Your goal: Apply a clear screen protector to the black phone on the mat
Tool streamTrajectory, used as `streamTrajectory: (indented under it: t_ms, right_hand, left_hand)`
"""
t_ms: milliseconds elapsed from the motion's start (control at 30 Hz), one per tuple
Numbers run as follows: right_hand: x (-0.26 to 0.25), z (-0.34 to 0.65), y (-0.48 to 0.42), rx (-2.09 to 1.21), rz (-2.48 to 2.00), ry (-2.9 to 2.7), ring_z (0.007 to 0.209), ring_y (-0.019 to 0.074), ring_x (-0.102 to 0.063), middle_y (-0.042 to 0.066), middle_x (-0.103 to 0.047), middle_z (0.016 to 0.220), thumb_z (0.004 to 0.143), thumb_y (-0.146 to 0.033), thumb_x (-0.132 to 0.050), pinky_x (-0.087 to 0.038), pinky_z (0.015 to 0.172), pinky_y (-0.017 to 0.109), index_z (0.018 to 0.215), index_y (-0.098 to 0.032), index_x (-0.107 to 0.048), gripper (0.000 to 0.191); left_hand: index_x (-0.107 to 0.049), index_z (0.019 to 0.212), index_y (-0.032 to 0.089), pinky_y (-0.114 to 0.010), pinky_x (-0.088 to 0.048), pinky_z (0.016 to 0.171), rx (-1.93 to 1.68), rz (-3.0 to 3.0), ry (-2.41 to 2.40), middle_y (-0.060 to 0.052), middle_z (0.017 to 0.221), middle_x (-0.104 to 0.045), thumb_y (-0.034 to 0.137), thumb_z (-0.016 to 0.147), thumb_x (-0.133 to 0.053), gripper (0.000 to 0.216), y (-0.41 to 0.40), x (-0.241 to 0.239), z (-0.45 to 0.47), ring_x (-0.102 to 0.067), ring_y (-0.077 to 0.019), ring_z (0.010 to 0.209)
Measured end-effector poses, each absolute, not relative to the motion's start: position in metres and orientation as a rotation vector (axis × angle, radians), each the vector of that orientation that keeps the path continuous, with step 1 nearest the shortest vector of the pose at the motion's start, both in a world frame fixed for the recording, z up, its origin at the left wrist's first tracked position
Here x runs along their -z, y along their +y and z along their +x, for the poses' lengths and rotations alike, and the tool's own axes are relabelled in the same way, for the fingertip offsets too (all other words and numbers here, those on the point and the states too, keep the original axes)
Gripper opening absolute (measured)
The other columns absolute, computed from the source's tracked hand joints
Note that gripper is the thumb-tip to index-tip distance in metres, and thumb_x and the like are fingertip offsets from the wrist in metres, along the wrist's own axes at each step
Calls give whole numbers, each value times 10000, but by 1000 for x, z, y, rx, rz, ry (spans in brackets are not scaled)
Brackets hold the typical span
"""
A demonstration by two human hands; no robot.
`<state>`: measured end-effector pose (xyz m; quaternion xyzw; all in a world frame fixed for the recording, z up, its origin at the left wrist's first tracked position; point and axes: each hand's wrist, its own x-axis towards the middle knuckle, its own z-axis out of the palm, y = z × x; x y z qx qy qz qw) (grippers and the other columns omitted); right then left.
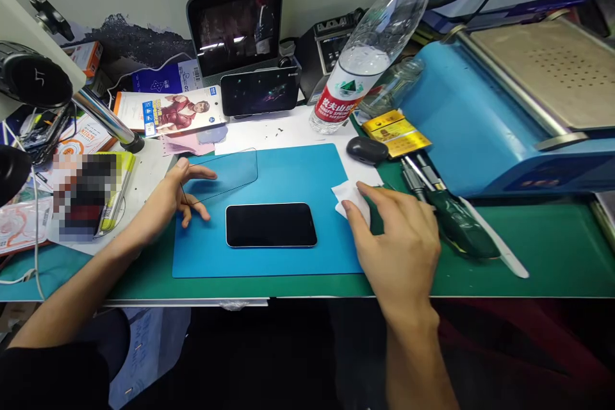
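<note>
A clear screen protector [235, 173] with a thin dark edge is over the upper left of the blue mat [269, 262]. My left hand [175, 195] grips its left end by the edges, fingers spread apart around it. Below and to the right, a phone [271, 225] with a dark screen lies face up on the mat. My right hand [401, 237] pinches a folded white wipe [353, 198] between thumb and fingertips, at the mat's right side.
A tilted-looking water bottle [343, 86], black oval case [367, 150] and yellow packet [396, 131] stand behind my right hand. Tools [456, 218] and a blue machine [461, 128] are at right. A propped phone [259, 91] and tablet [235, 25] stand behind; a lamp post [108, 122] is left.
</note>
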<state>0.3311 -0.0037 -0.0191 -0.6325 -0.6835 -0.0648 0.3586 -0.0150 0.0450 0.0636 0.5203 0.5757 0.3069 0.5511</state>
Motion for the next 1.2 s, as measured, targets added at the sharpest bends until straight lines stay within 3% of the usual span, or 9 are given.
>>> streamTrajectory:
  t_ms: [200, 300, 400, 467, 567, 633, 767, 900, 1200]
  right_hand:
    - [21, 330, -9, 201, -1661, -1780, 930, 282, -672, 102, -766, 1017, 1080, -390, -623, -525, 837, 434, 1140, -198, -788, 259]
    - [20, 332, -9, 217, -1597, -1772, 897, 266, -687, 84, -774, 973, 1068, -334, -650, -520, 812, 423, 1058, -202, -789, 192]
    - [17, 332, -9, 264, -1473, -1774, 894, 261, -722, 74, -791, 966, 1034, -254, -700, -543, 801, 411, 1063, -206, -774, 93]
    - [13, 332, -11, 309, -1379, -1801, 878, 255, -739, 69, -801, 967, 1000, -189, -736, -559, 795, 401, 1076, -206, -760, 81]
    - [6, 325, -19, 254, -1277, -1834, 885, 242, -765, 70, -809, 987, 957, -94, -759, -590, 812, 381, 1085, -197, -746, 165]
    - [2, 316, -30, 165, -1243, -1890, 930, 237, -783, 70, -816, 1027, 948, -60, -757, -609, 848, 371, 1109, -196, -742, 211]
    - [4, 298, -55, 74, -1211, -2045, 1156, 265, -774, 112, -808, 1219, 954, -44, -748, -617, 1037, 419, 1299, -166, -714, 368]
    - [14, 292, -74, 6, -1184, -2162, 1448, 309, -615, 196, -696, 1462, 1015, -83, -677, -476, 1261, 518, 1517, -62, -573, 514]
    - [10, 285, -72, 168, -1373, -2301, 1579, 363, -445, 199, -586, 1584, 1107, -303, -571, -238, 1365, 619, 1652, -30, -383, 639]
  left_hand:
    - [-246, 1687, 294, -299, -547, 432, -776, 1210, 1469, -225, 1654, -453, 731, 989, -529, 871, 52, -51, -21, -750, -226, 809]
    - [-143, 1727, 384, -432, -682, 779, -817, 1455, 1578, -157, 1786, -270, 664, 1002, -583, 893, 50, -49, -28, -711, -332, 1222]
    - [-212, 1719, 357, -614, -426, 1264, -798, 1743, 1651, -89, 1833, -166, 640, 1040, -560, 813, 43, -53, -30, -314, -393, 1640]
    - [-288, 1694, 314, -616, -280, 1345, -787, 1945, 1663, -99, 1804, -259, 590, 1073, -540, 725, 35, -57, -27, -252, -368, 1668]
    - [-517, 1532, 269, -510, -434, 1255, -710, 2309, 1496, -98, 1538, -615, 437, 1124, -507, 442, 22, -62, -18, -563, -291, 1450]
    - [-585, 1435, 253, -442, -529, 1127, -569, 2500, 1266, -84, 1358, -714, 414, 1121, -541, 356, 15, -60, -12, -669, -262, 1269]
    - [-499, 1501, 193, -488, -556, 1061, -388, 2672, 1078, -172, 1444, -636, 579, 1032, -670, 631, 7, -47, -4, -668, -326, 1234]
    - [-450, 1509, 191, -523, -550, 1063, -359, 2708, 1129, -187, 1457, -604, 597, 1043, -637, 645, 4, -35, -3, -656, -348, 1229]
    - [-475, 1508, 230, -564, -530, 1066, -390, 2536, 1184, -167, 1428, -615, 637, 995, -689, 689, 6, -28, -2, -626, -368, 1241]
